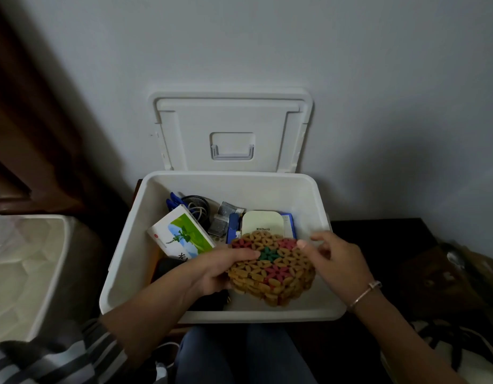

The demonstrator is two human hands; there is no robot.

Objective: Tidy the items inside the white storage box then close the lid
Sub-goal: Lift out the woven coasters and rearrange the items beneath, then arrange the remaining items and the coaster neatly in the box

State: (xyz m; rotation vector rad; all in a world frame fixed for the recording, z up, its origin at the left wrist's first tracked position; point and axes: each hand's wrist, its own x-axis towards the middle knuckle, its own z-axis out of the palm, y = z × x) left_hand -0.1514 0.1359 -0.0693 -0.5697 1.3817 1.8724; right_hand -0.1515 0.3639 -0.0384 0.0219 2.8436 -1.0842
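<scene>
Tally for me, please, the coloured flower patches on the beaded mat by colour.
On the beaded mat held in the left hand, with the right hand at its edge:
Green flower patches: 1
Pink flower patches: 3 visible
Total: 4 in view; the near side is foreshortened, so others could be missed.

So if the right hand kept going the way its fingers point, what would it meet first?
The right hand points leftward, its fingers already at the edge of the woven mat that the left hand holds over the white storage box. It would likely meet the mat first; depth is unclear.
</scene>
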